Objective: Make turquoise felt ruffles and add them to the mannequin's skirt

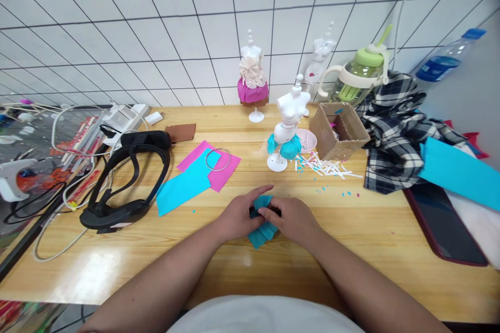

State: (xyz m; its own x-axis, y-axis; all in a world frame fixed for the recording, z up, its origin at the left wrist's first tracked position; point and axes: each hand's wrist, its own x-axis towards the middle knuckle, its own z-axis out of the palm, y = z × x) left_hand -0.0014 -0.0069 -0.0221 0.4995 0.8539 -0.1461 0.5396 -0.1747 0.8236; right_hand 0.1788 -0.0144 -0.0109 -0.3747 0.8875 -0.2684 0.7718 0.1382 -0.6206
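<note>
Left hand (238, 216) and right hand (292, 218) meeting over counter (351, 229) — fingers of both pinching folded blue paper (261, 231), mannequin (287, 132) standing behind.

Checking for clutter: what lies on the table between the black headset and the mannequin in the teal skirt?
In the head view, a teal paper sheet, a pink sheet and a wire ring.

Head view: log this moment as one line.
left hand: grips folded blue paper | right hand: grips same paper | paper: low over wooden table | nearest: mannequin with blue skirt
</note>
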